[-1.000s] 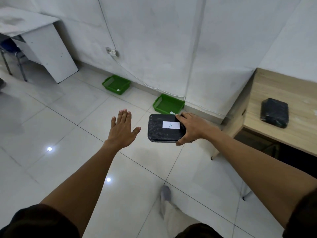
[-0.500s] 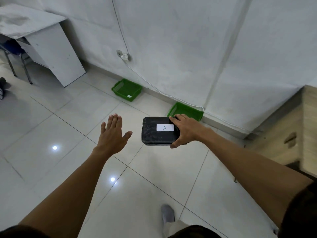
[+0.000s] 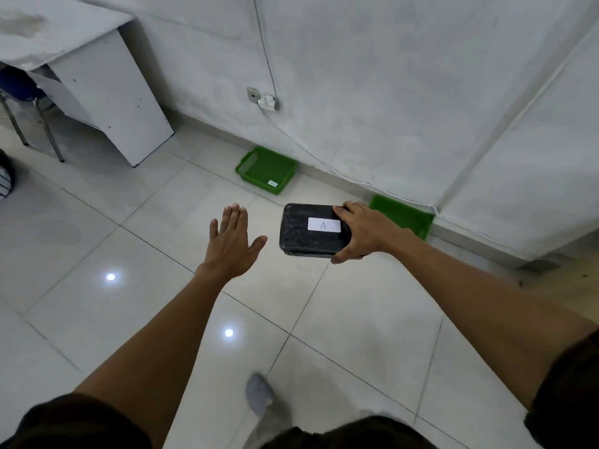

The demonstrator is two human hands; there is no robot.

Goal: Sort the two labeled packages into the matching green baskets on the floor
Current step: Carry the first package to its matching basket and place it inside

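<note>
The black package [image 3: 311, 231], labelled A, was held in the air above the floor [image 3: 97, 241], grasped at its right end by the right hand [image 3: 363, 231]. The left hand [image 3: 231, 244] was kept empty, fingers spread flat. Both green baskets, the left basket [image 3: 266, 170] and the right basket [image 3: 403, 218], lay along the wall edge of the floor, and no package was seen in either. Neither package was judged sorted yet; the second was out of view.
</note>
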